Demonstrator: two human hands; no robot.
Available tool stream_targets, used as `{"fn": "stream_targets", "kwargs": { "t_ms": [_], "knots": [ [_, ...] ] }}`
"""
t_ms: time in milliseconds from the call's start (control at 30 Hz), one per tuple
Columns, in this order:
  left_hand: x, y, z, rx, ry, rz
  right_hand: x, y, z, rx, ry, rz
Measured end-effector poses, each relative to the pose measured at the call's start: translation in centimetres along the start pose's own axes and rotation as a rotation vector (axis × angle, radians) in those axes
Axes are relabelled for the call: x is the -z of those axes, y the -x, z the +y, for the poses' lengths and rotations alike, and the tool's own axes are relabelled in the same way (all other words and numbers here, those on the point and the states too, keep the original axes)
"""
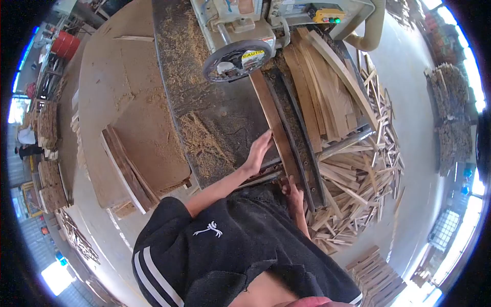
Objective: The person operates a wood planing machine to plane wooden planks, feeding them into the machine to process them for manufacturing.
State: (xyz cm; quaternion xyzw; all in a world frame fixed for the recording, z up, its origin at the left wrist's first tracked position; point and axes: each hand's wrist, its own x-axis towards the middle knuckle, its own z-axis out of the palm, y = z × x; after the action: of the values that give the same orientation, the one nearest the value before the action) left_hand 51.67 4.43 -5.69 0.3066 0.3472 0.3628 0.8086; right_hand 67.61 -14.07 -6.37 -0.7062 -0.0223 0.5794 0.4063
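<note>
A long brown wooden board (pixel 276 123) lies on the dark machine table (pixel 238 110), against a curved black guide rail (pixel 291 133). Its far end runs beneath the machine head, below a black handwheel (pixel 237 61). My left hand (pixel 259 152) rests with its fingers stretched out, their tips touching the board's left side about midway along. At the near end, close to my body, my right hand (pixel 293 195) is closed around the board. Part of the right hand's grip is hidden under the board.
Wooden boards (pixel 319 92) are stacked right of the rail. Offcuts (pixel 353 184) heap on the floor beyond them. Sawdust (pixel 199 146) covers the table's left part. More boards (pixel 128 166) lie on a brown side table (pixel 117 77). A control box (pixel 327 16) has lit buttons.
</note>
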Motion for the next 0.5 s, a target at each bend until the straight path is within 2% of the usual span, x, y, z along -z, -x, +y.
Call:
{"fn": "stream_targets", "kwargs": {
  "t_ms": [33,100,167,233,267,300,367,400,433,467,500],
  "knots": [
    [-0.1,-0.2,0.2,0.006,0.003,-0.008,0.0,-0.3,0.3,0.001,-0.003,0.01],
    [0.0,-0.1,0.9,0.062,-0.046,0.024,0.3,-1.5,1.3,0.179,-0.038,-0.058],
    [0.3,-0.6,0.3,0.028,-0.063,0.024,0.8,-2.1,0.7,0.175,-0.07,-0.058],
    [-0.5,-0.3,1.1,-0.09,-0.398,0.132,1.5,-0.8,0.0,-0.1,0.049,-0.107],
    [0.4,-1.1,-0.2,-0.23,-0.646,0.24,2.1,-0.9,0.2,0.073,0.486,-0.056],
    [0.6,-2.0,0.3,-0.243,-0.652,0.232,1.7,-0.5,-1.8,0.088,0.477,-0.055],
    [1.3,-3.2,1.4,-0.455,-1.007,0.326,0.1,3.2,-8.4,0.358,1.218,-0.124],
    [2.1,-4.7,1.5,-0.641,-1.07,0.387,-0.8,3.9,-11.7,0.328,1.056,-0.157],
    [2.5,-5.7,2.2,-0.646,-1.077,0.385,-0.7,2.4,-12.6,0.428,0.976,-0.141],
    [2.9,-6.6,2.9,-0.668,-1.113,0.428,-1.2,1.3,-15.1,0.271,0.887,-0.105],
    [3.2,-7.2,3.5,-0.692,-1.146,0.474,-2.8,1.8,-19.3,0.386,0.851,-0.069]
  ]
}}
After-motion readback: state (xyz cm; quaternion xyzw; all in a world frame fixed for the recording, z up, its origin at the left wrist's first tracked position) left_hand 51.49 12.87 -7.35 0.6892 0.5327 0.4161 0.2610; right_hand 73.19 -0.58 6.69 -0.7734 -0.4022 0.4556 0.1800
